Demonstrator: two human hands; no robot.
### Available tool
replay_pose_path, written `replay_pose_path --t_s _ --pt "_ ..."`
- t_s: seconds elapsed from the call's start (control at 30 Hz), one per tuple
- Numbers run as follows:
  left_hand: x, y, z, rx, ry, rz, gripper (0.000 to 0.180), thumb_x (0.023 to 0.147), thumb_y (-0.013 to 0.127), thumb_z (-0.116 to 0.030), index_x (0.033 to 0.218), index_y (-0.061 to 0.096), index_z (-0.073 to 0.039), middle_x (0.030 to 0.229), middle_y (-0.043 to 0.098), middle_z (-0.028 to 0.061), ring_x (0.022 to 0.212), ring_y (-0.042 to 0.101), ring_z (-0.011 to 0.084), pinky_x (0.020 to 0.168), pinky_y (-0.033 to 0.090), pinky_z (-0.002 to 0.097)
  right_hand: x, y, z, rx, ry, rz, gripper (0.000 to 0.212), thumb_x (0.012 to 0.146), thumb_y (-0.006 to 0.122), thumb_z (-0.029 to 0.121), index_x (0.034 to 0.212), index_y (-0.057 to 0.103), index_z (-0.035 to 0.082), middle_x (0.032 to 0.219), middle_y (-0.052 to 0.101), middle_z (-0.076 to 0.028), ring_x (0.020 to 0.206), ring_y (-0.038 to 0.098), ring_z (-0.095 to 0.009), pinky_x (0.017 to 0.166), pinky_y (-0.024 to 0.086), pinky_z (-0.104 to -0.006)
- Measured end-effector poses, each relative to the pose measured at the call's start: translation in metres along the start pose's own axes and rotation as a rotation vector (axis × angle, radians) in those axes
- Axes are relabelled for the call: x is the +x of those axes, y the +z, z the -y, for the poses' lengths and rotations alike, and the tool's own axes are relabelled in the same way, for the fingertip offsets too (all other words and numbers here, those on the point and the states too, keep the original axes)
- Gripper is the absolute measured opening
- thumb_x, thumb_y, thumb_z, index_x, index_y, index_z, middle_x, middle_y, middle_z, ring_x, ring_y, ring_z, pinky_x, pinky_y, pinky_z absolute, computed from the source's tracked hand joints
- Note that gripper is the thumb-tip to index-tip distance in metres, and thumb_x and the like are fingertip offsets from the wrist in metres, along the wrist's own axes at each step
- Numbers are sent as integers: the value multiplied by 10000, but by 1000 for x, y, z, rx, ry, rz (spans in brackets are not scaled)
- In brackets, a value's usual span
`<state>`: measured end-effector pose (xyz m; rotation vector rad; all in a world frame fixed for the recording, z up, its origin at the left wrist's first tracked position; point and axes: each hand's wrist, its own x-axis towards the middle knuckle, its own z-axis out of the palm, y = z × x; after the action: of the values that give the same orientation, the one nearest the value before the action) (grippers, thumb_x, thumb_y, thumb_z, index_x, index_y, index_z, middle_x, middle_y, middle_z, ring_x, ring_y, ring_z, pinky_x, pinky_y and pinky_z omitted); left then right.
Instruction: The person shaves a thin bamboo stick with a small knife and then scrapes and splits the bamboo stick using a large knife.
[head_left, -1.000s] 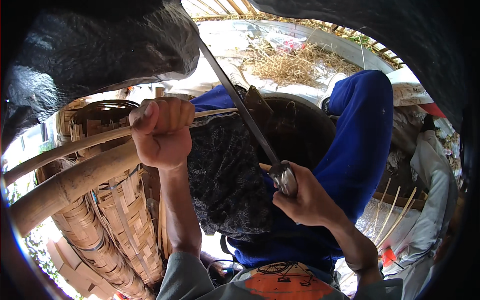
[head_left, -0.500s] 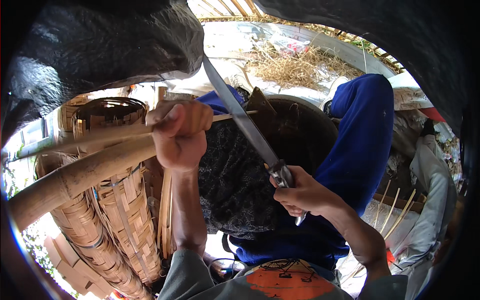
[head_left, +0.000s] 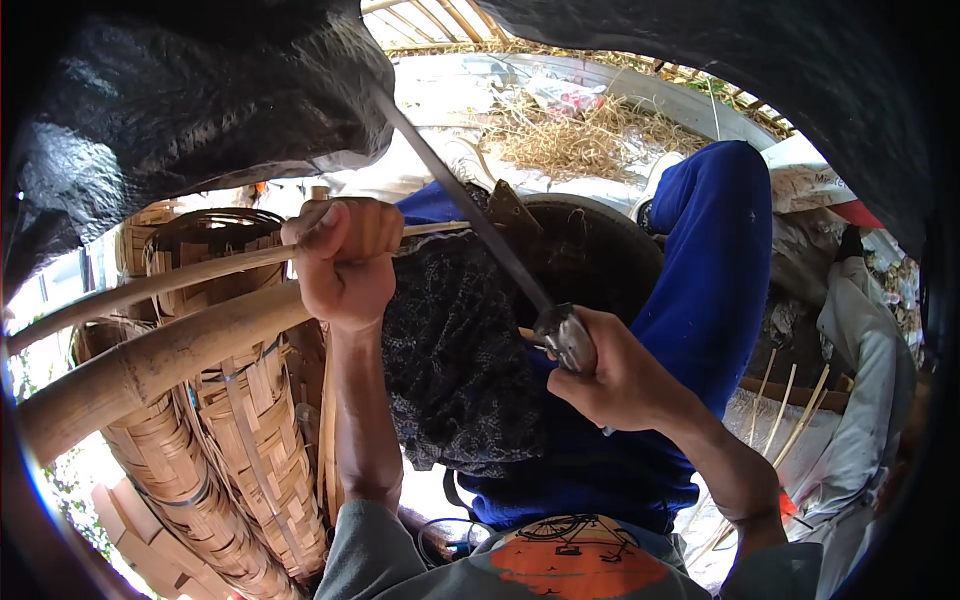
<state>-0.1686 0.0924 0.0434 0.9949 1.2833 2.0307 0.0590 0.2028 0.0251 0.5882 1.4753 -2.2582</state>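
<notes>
My left hand (head_left: 345, 262) is closed in a fist around a thin bamboo strip (head_left: 160, 283). One end of the strip runs off to the left; its short pale end pokes out to the right and reaches the blade. My right hand (head_left: 615, 375) grips the metal handle of a long knife (head_left: 470, 215). The blade slants up and to the left, passing beyond the strip, its upper end against or behind the black sheeting. Below the strip lies a thick bamboo pole (head_left: 170, 365), with its right end beside my left wrist. A dark patterned cloth (head_left: 465, 360) covers my lap.
Woven bamboo baskets (head_left: 250, 430) stand at the left. Black plastic sheeting (head_left: 200, 120) hangs over the upper left. A round dark container (head_left: 590, 250) sits between my legs. Straw (head_left: 590, 135) lies on the far ground. Thin sticks (head_left: 790, 410) stand at the right.
The knife has turned, so its blade looks narrower, and its handle has dropped slightly out of sight within my right hand. The strip, blurred before, now shows sharply.
</notes>
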Motion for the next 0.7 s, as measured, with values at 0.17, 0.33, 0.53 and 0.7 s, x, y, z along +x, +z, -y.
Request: replay_pose_path --t_s 0.17,0.33,0.53,0.7 --pt "0 18 1 12 -24 -83 395 876 435 -150 543 233 -85 477 166 -4 446 135 108 450 146 307 6 12 -26 177 38 -18 151 833 569 8 948 472 17 538 475 -16 377 490 -98 323 338 -239" --pt "-3 9 2 29 19 -47 393 882 418 -136 545 223 -77 472 177 -1 440 137 110 451 148 314 4 6 -1 19 -96 -60 252 807 538 -32 1055 499 -19 557 461 -2 392 460 -64 338 327 -263" --pt "1 15 5 63 22 10 405 919 403 -185 551 250 -118 490 175 -20 465 122 103 458 144 298 6 22 -23 1 -86 -114 150 799 602 16 897 491 39 604 478 -7 495 512 -92 442 405 -252" --pt "1 15 5 40 63 -16 391 907 411 -138 558 246 -80 477 184 -12 431 148 102 443 156 307 12 11 -16 -19 -74 -105 163 796 556 -33 931 479 16 562 466 5 420 491 -59 354 370 -246"
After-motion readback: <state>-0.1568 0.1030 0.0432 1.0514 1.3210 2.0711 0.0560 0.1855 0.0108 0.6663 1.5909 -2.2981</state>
